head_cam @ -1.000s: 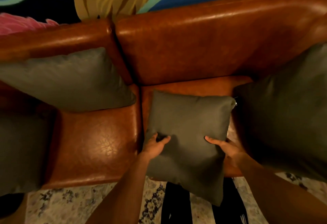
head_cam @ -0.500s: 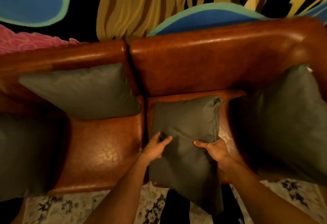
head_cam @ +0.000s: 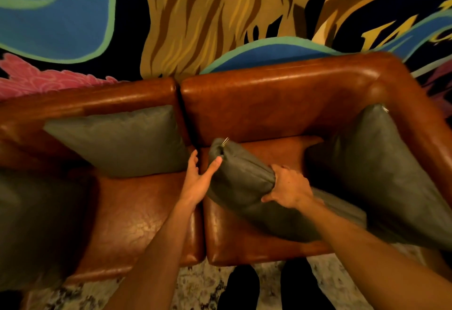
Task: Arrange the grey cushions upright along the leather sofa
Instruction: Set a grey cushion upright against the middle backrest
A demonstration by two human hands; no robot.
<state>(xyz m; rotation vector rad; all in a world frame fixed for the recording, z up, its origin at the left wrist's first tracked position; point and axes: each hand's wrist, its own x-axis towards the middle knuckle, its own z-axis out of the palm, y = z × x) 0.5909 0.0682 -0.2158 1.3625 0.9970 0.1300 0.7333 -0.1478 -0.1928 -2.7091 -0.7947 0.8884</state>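
A grey cushion (head_cam: 247,187) is held tilted above the right seat of the brown leather sofa (head_cam: 269,104), its zip corner pointing at the backrest. My right hand (head_cam: 288,187) grips its upper edge. My left hand (head_cam: 199,180) lies flat against its left side, thumb on the corner. Another grey cushion (head_cam: 122,141) leans upright against the left backrest. A third one (head_cam: 374,172) leans in the right corner by the armrest. A fourth (head_cam: 36,226) lies at the far left.
A colourful mural (head_cam: 220,16) covers the wall behind the sofa. A pale patterned rug (head_cam: 195,287) lies in front of the sofa, with my dark shoes (head_cam: 274,287) on it. The left seat (head_cam: 137,212) shows bare leather.
The middle cushion lay flat on the right seat with both hands on it. It is now lifted and turned on edge, its zip corner swung from right to left.
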